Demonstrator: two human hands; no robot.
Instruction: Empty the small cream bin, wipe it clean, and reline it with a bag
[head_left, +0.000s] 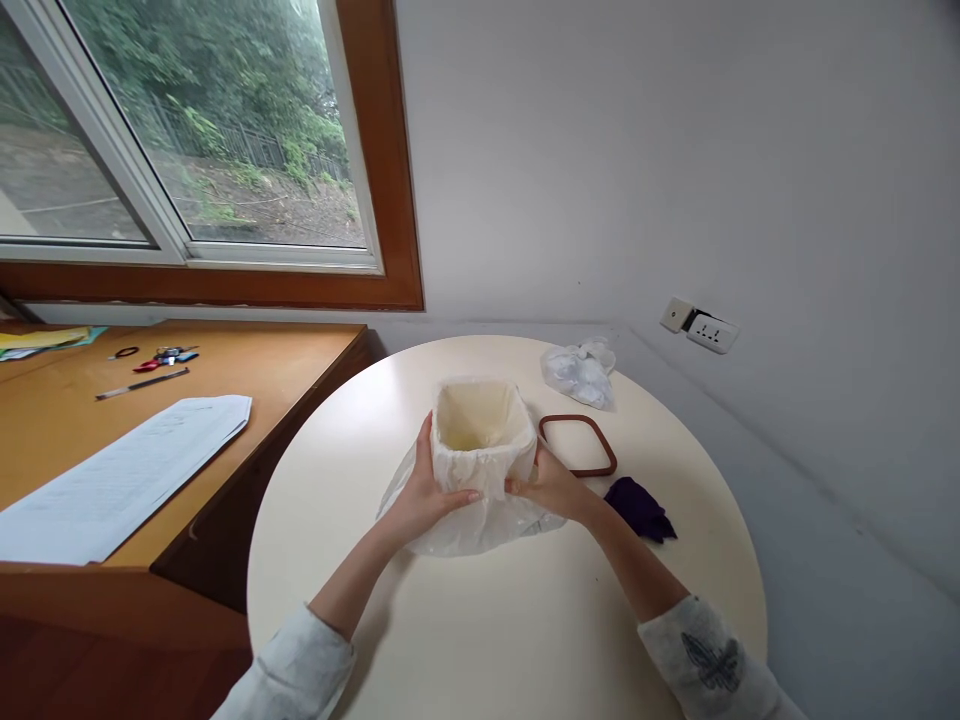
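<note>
A small squarish trash bin, lined with a translucent white plastic bag, stands on the round table. The bag is folded over the bin's rim and spreads loosely around its base. My left hand grips the bin's left side through the bag, thumb across the front. On the opposite side my right hand holds it the same way. The fingers behind the bin are partly hidden. Just right of the bin lies a brown square ring frame, close to my right hand.
The round cream table also bears a knotted clear bag at the back and a dark purple cloth at the right. On the wooden desk at left are papers, a pen and keys.
</note>
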